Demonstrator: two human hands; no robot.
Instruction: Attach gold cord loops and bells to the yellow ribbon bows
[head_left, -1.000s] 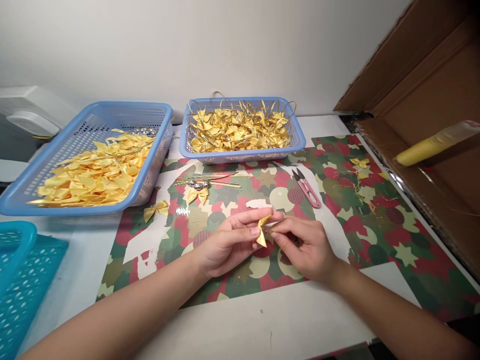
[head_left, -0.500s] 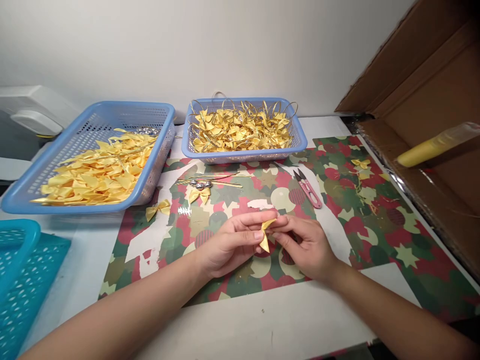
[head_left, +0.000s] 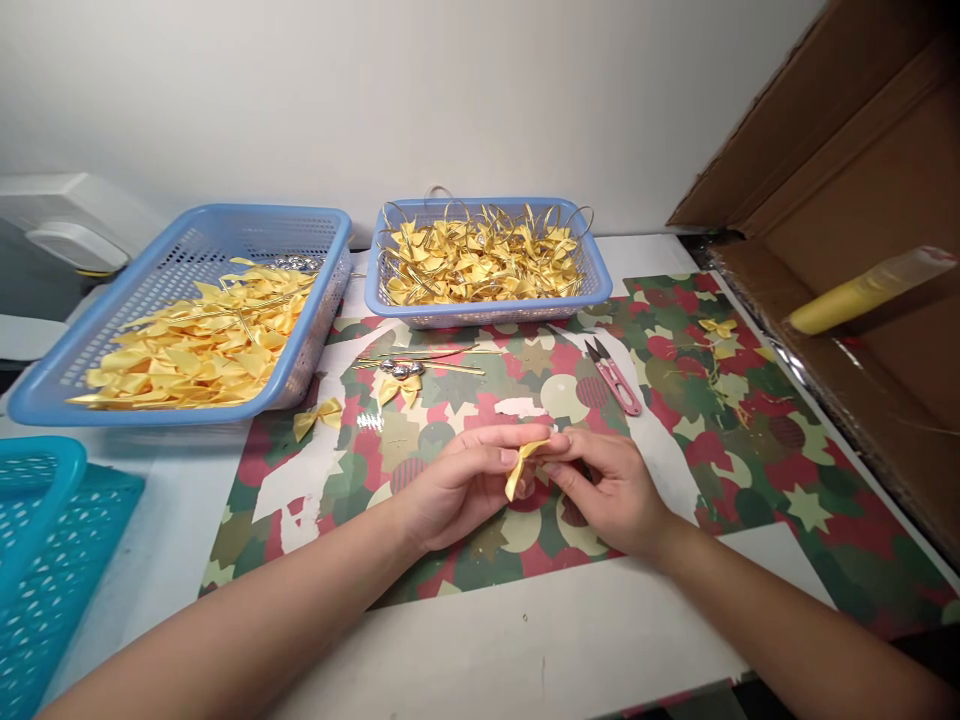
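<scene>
A yellow ribbon bow (head_left: 523, 465) is pinched between the thumb and fingers of my left hand (head_left: 469, 485), over the middle of the patterned sheet. My right hand (head_left: 611, 490) is closed in a pinch close against the bow's right side; what lies between its fingertips is hidden. Beyond my hands, another yellow bow (head_left: 399, 390) lies beside several silver bells (head_left: 401, 369) and thin gold cords (head_left: 450, 366). One more bow (head_left: 318, 418) rests to the left. Pink-handled thread snips (head_left: 615, 378) lie behind my right hand.
A blue basket (head_left: 187, 415) of yellow bows stands at the left, another blue basket (head_left: 487, 310) of corded bows at the back. A teal basket (head_left: 97, 540) is at the near left. A cardboard box (head_left: 840, 190) and yellow-filled tube (head_left: 862, 295) flank the right, near a bow (head_left: 718, 327).
The bow has turned in my left fingers, its lower tip swinging to the left and now showing narrower. My two hands stay together in nearly the same place.
</scene>
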